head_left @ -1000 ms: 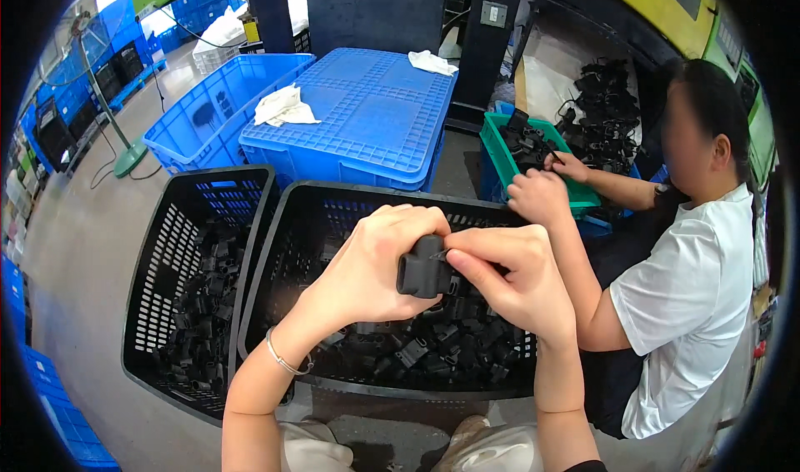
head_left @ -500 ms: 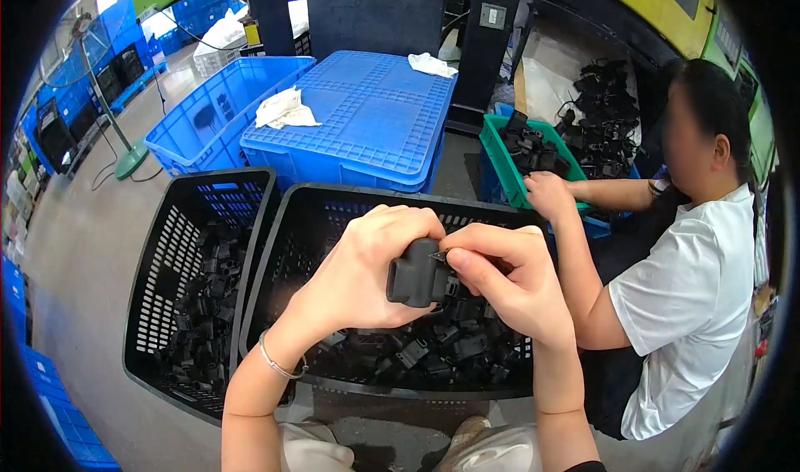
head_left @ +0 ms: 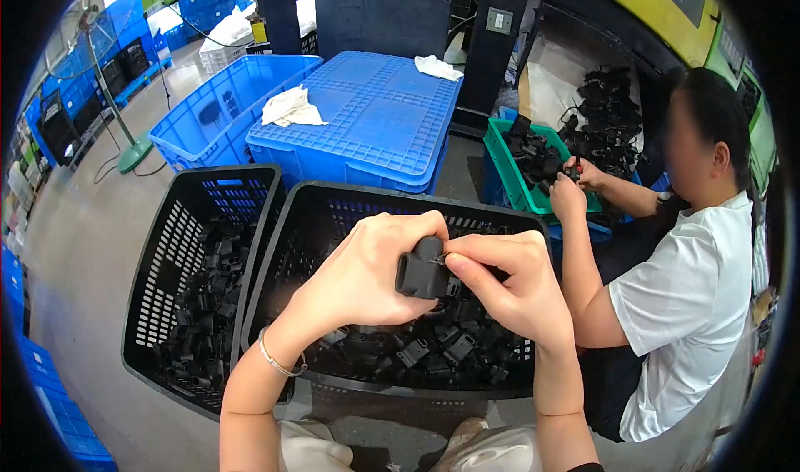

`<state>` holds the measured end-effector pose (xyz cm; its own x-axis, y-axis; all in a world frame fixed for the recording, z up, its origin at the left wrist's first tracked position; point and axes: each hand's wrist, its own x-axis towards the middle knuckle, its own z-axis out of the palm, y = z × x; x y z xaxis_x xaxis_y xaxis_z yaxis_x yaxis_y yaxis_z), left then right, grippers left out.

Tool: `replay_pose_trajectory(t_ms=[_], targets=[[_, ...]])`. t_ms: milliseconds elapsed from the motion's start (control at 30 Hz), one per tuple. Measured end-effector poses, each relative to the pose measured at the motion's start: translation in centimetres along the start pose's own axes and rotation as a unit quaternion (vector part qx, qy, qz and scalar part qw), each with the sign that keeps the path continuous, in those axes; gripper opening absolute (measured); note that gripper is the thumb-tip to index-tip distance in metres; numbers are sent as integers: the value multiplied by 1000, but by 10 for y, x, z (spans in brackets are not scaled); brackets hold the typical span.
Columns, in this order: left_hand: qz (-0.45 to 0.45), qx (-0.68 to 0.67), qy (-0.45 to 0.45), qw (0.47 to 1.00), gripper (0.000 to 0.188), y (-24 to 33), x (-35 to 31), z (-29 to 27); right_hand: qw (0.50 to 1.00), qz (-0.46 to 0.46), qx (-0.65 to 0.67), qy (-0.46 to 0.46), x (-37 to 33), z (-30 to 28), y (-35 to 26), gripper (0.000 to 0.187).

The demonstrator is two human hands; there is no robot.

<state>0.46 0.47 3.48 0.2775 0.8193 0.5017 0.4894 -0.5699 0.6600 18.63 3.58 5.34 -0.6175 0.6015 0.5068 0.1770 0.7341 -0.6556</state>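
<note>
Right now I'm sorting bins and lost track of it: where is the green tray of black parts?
In the head view, the green tray sits at the right, beside the upturned blue crate, with the co-worker's hands over it.

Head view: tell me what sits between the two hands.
In the head view, a black plastic part sits between the left hand and right hand, gripped by both.

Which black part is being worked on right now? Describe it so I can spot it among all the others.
Find the two black baskets side by side; the right basket sits straight in front of the person. Above its pile of loose parts, the left hand and right hand meet. The part pinched between them is the only black piece lifted clear of the pile.
</note>
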Motion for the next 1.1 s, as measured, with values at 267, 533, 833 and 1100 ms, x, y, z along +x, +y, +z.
replay_pose_trajectory(t_ms=[267,533,833,1100], targets=[[-119,-98,-55,986,38,7,2,1,968,157,192,-35,3,-2,11,19],[-157,-127,-68,977,43,8,-1,13,960,213,166,79,13,8,42,24],[-149,-405,-14,902,44,-9,-7,23,986,121,66,92,0,2,2,11],[-108,-416,18,903,48,-9,-10,28,991,104,10,88,-1,3,-17,6]])
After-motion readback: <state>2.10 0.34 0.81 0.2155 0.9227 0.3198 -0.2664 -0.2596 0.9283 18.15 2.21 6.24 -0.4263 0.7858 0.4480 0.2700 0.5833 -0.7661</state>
